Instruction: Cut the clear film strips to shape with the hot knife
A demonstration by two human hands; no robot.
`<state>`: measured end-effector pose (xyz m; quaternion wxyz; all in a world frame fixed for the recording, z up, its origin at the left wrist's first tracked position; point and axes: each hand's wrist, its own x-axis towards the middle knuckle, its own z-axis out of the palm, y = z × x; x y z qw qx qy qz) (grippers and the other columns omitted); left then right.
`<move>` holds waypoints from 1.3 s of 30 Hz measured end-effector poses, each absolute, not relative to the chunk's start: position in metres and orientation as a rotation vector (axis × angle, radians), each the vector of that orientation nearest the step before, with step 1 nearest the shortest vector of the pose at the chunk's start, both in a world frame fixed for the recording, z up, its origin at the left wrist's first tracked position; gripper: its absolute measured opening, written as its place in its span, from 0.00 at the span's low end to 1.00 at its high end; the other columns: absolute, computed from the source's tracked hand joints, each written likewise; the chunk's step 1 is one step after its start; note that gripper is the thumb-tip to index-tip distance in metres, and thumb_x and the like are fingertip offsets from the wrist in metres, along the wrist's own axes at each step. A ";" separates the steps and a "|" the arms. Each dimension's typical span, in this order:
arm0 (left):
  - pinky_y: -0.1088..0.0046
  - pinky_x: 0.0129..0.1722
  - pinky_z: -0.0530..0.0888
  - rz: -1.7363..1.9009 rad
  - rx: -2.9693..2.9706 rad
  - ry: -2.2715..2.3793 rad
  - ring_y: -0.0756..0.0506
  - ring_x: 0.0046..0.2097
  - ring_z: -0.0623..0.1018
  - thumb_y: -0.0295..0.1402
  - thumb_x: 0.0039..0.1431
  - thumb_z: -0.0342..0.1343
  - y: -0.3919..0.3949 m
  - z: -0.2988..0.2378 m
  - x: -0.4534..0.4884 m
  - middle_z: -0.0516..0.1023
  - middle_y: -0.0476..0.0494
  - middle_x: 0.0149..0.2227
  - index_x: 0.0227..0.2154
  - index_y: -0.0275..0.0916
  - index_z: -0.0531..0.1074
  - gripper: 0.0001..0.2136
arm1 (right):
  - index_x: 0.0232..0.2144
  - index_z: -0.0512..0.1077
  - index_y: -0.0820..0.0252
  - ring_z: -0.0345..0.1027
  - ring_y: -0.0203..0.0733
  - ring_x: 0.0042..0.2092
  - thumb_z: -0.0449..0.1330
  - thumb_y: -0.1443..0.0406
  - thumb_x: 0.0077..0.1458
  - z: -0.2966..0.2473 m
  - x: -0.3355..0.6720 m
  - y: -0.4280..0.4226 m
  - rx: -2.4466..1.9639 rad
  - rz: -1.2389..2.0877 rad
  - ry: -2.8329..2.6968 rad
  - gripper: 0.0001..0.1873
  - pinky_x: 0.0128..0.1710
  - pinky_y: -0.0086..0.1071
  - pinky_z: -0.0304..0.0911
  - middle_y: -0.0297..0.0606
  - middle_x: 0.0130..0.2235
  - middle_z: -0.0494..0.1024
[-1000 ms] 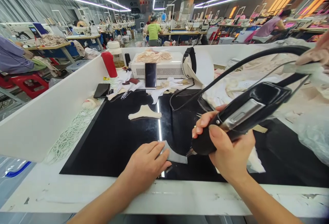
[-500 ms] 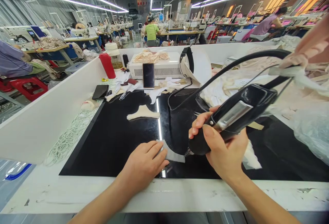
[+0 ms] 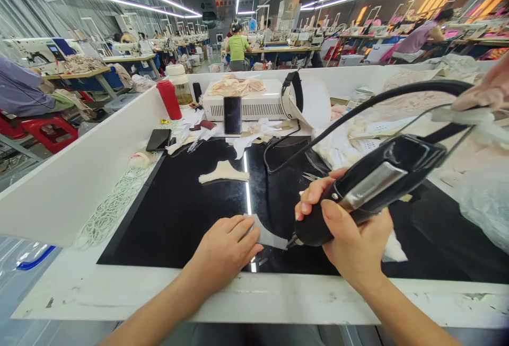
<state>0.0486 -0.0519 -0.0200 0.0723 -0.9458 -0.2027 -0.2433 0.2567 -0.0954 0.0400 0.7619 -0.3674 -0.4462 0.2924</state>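
My left hand (image 3: 225, 250) lies flat, fingers stretched out, pressing a small grey fabric piece (image 3: 270, 238) onto the black mat (image 3: 178, 213). My right hand (image 3: 350, 229) is wrapped round a black corded hand tool (image 3: 377, 182) with a silver panel. The tool's pointed tip touches the right edge of the grey piece. A thick black cable (image 3: 382, 97) arcs up and right from the tool. A cream cut fabric piece (image 3: 223, 172) lies farther back on the mat.
White walls enclose the bench. At the back stand a white box unit (image 3: 254, 105) with a phone (image 3: 233, 115) leaning on it, a red bottle (image 3: 169, 99) and a black wallet (image 3: 158, 139). White elastic loops (image 3: 111, 205) lie left. Another person's hand (image 3: 485, 89) holds plastic at right.
Both hands stay on the grey piece and the tool; the view shifted slightly. The other person's hand at the upper right moved a little.
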 end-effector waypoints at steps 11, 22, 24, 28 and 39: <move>0.67 0.57 0.75 -0.986 -3.111 -1.171 0.46 0.54 0.79 0.31 0.73 0.50 -0.047 0.009 0.020 0.80 0.44 0.53 0.52 0.41 0.75 0.11 | 0.45 0.71 0.51 0.72 0.38 0.30 0.77 0.66 0.47 0.062 0.234 -0.083 -0.783 0.745 -1.015 0.25 0.28 0.35 0.74 0.29 0.33 0.77; 0.63 0.51 0.73 -0.900 -3.116 -1.323 0.42 0.50 0.77 0.33 0.59 0.68 -0.059 -0.015 -0.011 0.77 0.45 0.48 0.45 0.41 0.77 0.12 | 0.46 0.68 0.52 0.71 0.36 0.28 0.73 0.61 0.53 0.047 0.174 -0.058 -0.632 0.861 -0.994 0.23 0.27 0.34 0.72 0.29 0.34 0.76; 0.64 0.51 0.72 -0.916 -3.123 -1.337 0.44 0.49 0.76 0.32 0.59 0.68 -0.059 -0.016 -0.008 0.78 0.47 0.47 0.42 0.42 0.77 0.09 | 0.47 0.69 0.52 0.72 0.36 0.28 0.73 0.62 0.54 0.046 0.173 -0.057 -0.622 0.860 -1.010 0.22 0.27 0.35 0.72 0.29 0.34 0.76; 0.66 0.50 0.70 -0.931 -3.153 -1.325 0.46 0.47 0.76 0.31 0.61 0.66 -0.059 -0.014 -0.006 0.78 0.50 0.44 0.37 0.42 0.75 0.05 | 0.47 0.69 0.52 0.72 0.37 0.28 0.73 0.62 0.54 0.045 0.172 -0.056 -0.603 0.858 -1.024 0.21 0.28 0.35 0.72 0.30 0.34 0.75; 0.65 0.51 0.70 -0.936 -3.143 -1.420 0.45 0.49 0.76 0.32 0.61 0.67 -0.059 -0.017 -0.006 0.78 0.49 0.48 0.39 0.42 0.75 0.07 | 0.47 0.71 0.51 0.72 0.37 0.29 0.72 0.64 0.56 0.042 0.171 -0.056 -0.578 0.876 -1.056 0.19 0.28 0.35 0.73 0.30 0.35 0.75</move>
